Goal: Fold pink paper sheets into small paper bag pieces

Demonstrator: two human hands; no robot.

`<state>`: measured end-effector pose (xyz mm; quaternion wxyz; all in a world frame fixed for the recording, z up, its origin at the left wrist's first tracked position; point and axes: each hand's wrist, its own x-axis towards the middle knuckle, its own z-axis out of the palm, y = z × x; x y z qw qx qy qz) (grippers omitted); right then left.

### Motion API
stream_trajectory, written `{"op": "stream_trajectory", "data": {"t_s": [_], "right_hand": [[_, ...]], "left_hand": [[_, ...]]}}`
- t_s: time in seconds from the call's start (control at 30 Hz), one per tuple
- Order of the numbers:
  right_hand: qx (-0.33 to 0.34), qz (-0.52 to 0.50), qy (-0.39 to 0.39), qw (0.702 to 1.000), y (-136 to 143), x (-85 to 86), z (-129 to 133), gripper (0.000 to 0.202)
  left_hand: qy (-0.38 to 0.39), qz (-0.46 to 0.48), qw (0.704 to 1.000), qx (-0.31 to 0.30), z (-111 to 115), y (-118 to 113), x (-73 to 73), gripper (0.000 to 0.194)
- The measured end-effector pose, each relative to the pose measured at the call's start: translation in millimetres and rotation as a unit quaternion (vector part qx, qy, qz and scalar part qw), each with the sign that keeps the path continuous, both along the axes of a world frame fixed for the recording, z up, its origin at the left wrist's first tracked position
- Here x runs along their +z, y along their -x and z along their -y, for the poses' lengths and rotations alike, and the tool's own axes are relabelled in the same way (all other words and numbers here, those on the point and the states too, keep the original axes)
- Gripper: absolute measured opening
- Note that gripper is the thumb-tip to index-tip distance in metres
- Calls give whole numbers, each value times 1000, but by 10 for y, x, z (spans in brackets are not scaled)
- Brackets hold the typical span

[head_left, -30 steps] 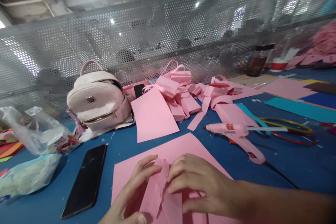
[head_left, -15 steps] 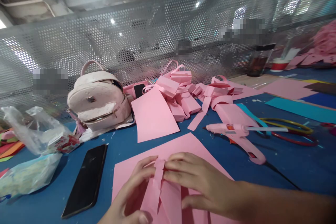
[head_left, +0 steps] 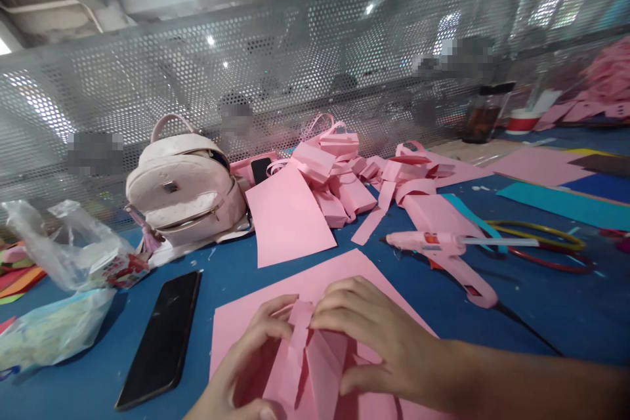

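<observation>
Both hands are on a folded piece of pink paper at the bottom middle, with a torn-looking edge along its strip-like left flap. My left hand curls round its left side, fingertips at the flap's top and thumb low down. From the right, my right hand presses its fingers on the other flap, thumb tucked beneath. Between the two flaps a narrow gap shows. Underneath lies a larger pink sheet on the blue table. Parts of the folded paper are hidden by the hands and the frame's lower edge.
A black phone lies left, near plastic bags and a pale backpack. Pink paper pieces are heaped behind another pink sheet. At right sit a pink glue gun and scissors, before a perforated metal partition.
My right hand's fingers have shifted slightly up and right on the folded paper. Its right flap stands up more, and the gap between the flaps is wider. My left hand has hardly moved.
</observation>
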<state>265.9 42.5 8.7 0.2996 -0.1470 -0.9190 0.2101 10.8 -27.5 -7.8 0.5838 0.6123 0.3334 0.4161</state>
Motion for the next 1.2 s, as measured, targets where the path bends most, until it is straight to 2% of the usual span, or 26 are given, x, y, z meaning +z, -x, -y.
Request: {"op": "stream_trajectory", "data": {"t_s": [0.37,0.7,0.9,1.07,1.2], "right_hand": [[-12,48,-72,996,-17,-14,19,59],[-24,85,-102,991,-18,-15,45,52],[-30,81,-112,990,-16,-39,56,50],[-31,73,-124,989,0,-54,52,46],[-22,47,-149,987,0,-61,48,37]], "left_hand": [[-22,4,1000,-4,11,17,-61,62],[-21,6,1000,-20,14,30,-15,54],[-41,14,999,-23,27,87,-52,42],[-62,4,998,-22,11,51,-43,45],[-84,6,995,-45,-17,1,-41,53]]}}
